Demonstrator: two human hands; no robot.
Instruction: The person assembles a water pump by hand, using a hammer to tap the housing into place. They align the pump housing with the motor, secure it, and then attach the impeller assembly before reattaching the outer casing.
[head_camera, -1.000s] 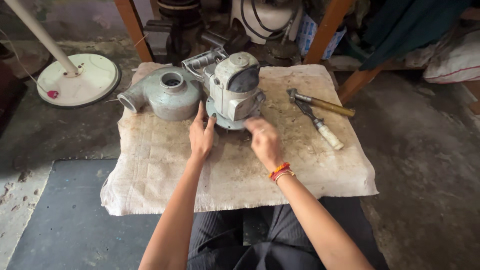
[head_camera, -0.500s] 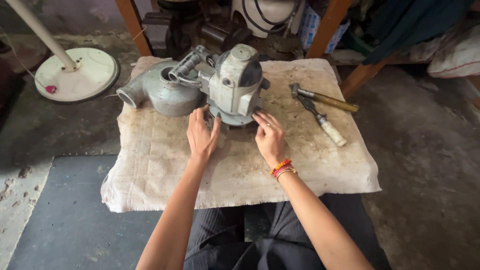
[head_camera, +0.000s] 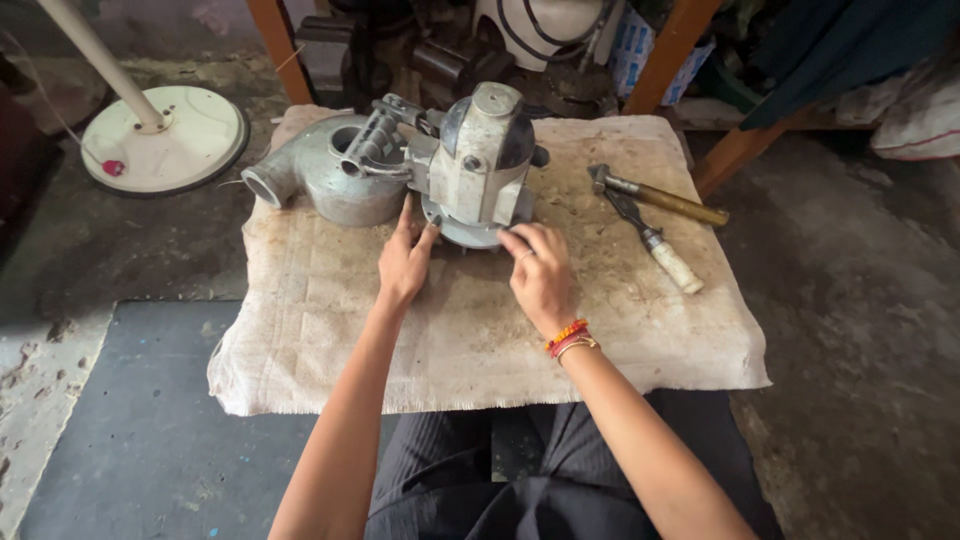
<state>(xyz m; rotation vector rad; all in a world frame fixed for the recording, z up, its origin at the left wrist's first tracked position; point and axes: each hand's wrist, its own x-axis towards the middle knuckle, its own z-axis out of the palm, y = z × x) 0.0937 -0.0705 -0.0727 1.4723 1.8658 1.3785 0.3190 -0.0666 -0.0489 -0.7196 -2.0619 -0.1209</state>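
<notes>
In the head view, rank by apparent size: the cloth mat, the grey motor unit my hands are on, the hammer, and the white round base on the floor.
1. Cloth mat, by far the largest.
2. Grey motor unit and white round base look alike; unsure.
3. Hammer, smallest.

A grey metal motor unit (head_camera: 480, 165) stands upright on its round base plate near the far middle of a stained cloth (head_camera: 320, 330), its domed top dull and scuffed. Just to its left, touching it, lies a grey snail-shaped pump housing (head_camera: 325, 180), round opening upward, outlet spout pointing left.
</notes>
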